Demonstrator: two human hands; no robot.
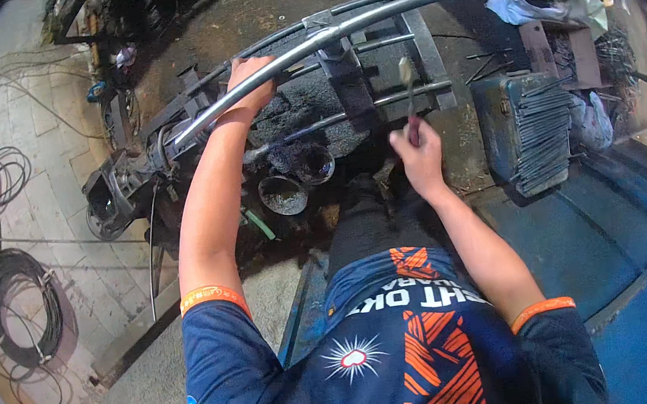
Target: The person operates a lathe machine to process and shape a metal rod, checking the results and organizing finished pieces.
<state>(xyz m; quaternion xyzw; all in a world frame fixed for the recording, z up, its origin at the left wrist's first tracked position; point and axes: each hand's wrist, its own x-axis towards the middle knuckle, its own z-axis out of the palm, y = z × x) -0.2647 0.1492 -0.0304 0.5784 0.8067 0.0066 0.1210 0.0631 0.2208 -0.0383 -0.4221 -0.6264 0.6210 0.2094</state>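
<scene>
two bare hands were at work over a dark metal frame (428, 53) set low on the workshop floor. the left hand (251, 71) was curled in close at a long, curved metal pipe (412, 5), which passed over it; from where i stood, i couldn't tell whether the fingers wrapped the pipe itself or the bar behind it. the right hand (422, 155) was closed around the dark red handle of what looked like a small brush (405, 73), its pale head pointing away from the person, well apart from the pipe.

the pipe ran slantwise above the frame, its far right end sticking out past it. it looked stiff and fairly heavy for its length, with a smooth, shiny surface that could turn slippery under an oily palm. i judged the middle the best place to take hold, with a second hand toward the free end so it wouldn't swing. the brush seemed light, easily managed by its handle alone.

just below the frame sat two round metal cups (283, 195), and off to the right a blue box (498, 134) stood beside a bundle of thin rods (541, 132).
</scene>
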